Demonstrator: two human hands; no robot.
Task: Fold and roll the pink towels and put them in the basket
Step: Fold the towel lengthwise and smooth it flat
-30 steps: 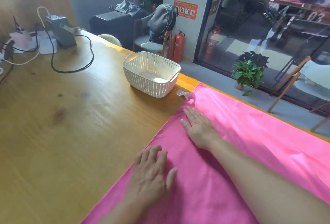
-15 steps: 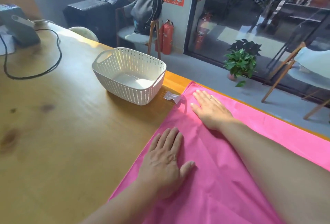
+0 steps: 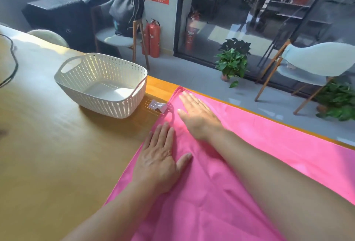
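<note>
A large pink towel (image 3: 272, 144) lies spread flat over the right part of the wooden table (image 3: 57, 154). My right hand (image 3: 197, 115) presses flat on it close to its far left corner, fingers straight. My left hand (image 3: 159, 158) lies flat on the towel's left edge, a little nearer to me, fingers straight and thumb spread. A white perforated plastic basket (image 3: 80, 87) stands empty on the table, left of the towel's corner. A small white label (image 3: 156, 105) sticks out from the towel's corner toward the basket.
A black cable (image 3: 13, 64) lies at the table's far left. Beyond the table's far edge stand chairs (image 3: 317, 62), two red fire extinguishers (image 3: 153, 38) and a potted plant (image 3: 232, 62) by a glass wall.
Both hands have slid forward along the towel toward its far left corner, staying flat. The view has turned right, so the basket now sits further left.
</note>
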